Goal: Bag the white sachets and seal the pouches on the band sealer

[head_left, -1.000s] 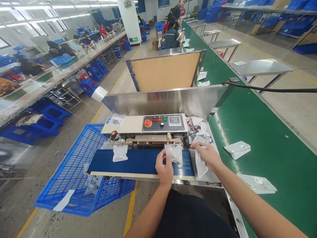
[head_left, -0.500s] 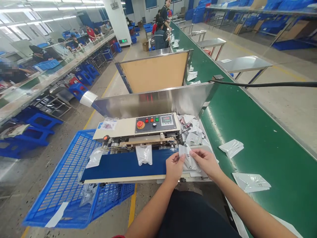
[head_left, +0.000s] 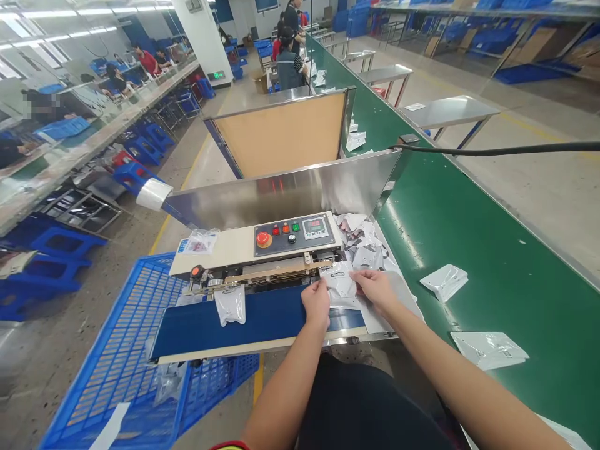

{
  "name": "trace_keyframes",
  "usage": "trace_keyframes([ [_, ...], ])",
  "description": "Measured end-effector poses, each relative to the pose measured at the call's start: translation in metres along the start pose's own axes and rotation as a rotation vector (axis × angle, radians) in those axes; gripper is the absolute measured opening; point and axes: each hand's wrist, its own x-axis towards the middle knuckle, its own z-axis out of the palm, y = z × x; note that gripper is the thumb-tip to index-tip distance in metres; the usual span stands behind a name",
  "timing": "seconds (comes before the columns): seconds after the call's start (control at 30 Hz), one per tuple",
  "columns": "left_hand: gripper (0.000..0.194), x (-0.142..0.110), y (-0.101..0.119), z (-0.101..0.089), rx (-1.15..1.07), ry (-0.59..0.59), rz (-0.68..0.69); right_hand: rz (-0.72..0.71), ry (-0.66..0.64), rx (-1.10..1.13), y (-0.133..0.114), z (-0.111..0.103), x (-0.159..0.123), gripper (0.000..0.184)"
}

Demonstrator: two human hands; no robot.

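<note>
Both of my hands pinch one small clear plastic pouch (head_left: 341,286) at the right end of the sealing machine's blue belt (head_left: 262,319). My left hand (head_left: 317,302) grips the pouch's left edge, my right hand (head_left: 376,290) its right edge, and its top lies at the sealer's intake slot. Another pouch (head_left: 230,304) rides the belt further left, under the sealing bar. A heap of unsealed pouches (head_left: 364,245) lies just behind my right hand.
The sealer's control panel (head_left: 294,232) has a red knob and buttons. A blue crate (head_left: 126,350) sits below the belt's left end. Two loose pouches (head_left: 444,280) lie on the green conveyor (head_left: 469,231) at the right. Other people work further up the line.
The earlier pouch has travelled left along the belt, and another has dropped off its left end. My hands picked a new pouch from the heap and brought it to the sealer's intake.
</note>
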Motion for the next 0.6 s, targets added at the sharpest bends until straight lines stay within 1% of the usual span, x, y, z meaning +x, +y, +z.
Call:
trace_keyframes([
  [0.1,0.051,0.002,0.008,-0.022,-0.037,0.058,0.013,-0.009,-0.074,-0.034,0.002,0.021,0.0,0.04],
  [0.17,0.052,0.005,0.014,-0.036,-0.06,0.077,0.034,-0.04,-0.1,-0.063,0.004,0.027,-0.004,0.041],
  [0.23,0.049,0.009,0.02,-0.053,-0.054,0.095,0.056,-0.081,-0.114,-0.083,0.008,0.024,-0.015,0.044],
  [0.3,0.043,0.012,0.024,-0.072,-0.022,0.156,0.121,-0.111,-0.133,-0.103,0.018,0.008,-0.032,0.048],
  [0.33,0.04,0.011,0.026,-0.082,0.002,0.206,0.177,-0.126,-0.137,-0.117,0.027,-0.005,-0.043,0.05],
  [0.4,0.037,0.007,0.029,-0.101,0.053,0.329,0.338,-0.153,-0.106,-0.146,0.054,-0.04,-0.07,0.054],
  [0.47,0.037,-0.003,0.03,-0.113,0.101,0.413,0.501,-0.152,0.003,-0.155,0.093,-0.086,-0.1,0.057],
  [0.5,0.036,-0.009,0.03,-0.115,0.1,0.416,0.553,-0.131,0.096,-0.157,0.117,-0.112,-0.116,0.057],
  [0.53,0.034,-0.017,0.028,-0.114,0.096,0.393,0.591,-0.088,0.215,-0.163,0.143,-0.141,-0.133,0.056],
  [0.6,0.028,-0.032,0.022,-0.101,0.071,0.303,0.609,0.055,0.525,-0.181,0.199,-0.202,-0.17,0.049],
])
